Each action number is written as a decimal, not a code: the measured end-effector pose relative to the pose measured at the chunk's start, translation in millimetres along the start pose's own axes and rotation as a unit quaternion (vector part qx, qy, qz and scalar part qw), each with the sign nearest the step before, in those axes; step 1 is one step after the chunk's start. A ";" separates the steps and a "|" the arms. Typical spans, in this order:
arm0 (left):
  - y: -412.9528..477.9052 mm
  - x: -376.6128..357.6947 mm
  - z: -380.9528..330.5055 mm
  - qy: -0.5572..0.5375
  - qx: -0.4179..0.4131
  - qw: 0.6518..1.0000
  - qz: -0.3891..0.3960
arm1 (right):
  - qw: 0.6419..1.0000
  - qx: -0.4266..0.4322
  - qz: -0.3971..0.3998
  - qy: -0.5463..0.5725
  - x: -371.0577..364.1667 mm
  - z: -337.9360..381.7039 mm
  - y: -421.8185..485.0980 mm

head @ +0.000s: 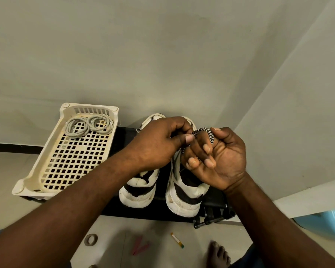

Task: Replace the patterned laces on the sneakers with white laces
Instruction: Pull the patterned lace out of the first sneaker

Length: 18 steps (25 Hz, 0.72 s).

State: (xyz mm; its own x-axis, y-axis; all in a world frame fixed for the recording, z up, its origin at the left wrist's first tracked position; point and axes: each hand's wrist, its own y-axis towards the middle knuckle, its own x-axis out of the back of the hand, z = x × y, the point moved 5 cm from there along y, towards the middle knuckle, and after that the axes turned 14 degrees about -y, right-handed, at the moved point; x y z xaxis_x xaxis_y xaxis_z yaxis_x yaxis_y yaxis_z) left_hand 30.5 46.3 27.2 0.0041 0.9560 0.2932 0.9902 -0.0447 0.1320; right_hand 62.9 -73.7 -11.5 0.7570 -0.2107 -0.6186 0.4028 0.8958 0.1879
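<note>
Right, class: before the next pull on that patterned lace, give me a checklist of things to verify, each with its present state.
Grip: left hand pinches the patterned lace: ok.
Slack: right hand has that lace looped over its fingers: ok.
Eyelets: lace free of the right sneaker: cannot tell, hands hide them.
Spares: white laces coiled in the basket: ok.
Footing: right sneaker and left sneaker both on the black bench: ok.
</note>
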 end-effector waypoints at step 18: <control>-5.4 -6.2 25.0 -0.373 0.146 0.915 -0.048 | 0.993 -0.095 -0.057 -0.039 9.0 -0.2 7.7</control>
State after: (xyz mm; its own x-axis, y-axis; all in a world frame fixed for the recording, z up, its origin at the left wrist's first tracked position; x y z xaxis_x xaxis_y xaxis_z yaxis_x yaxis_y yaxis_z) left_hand 28.6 47.9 1.0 -0.0980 0.8885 -0.4484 0.9857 0.0244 -0.1669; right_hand 72.7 -68.5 -15.8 0.7532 -0.3376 -0.5645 0.3891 0.9207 -0.0315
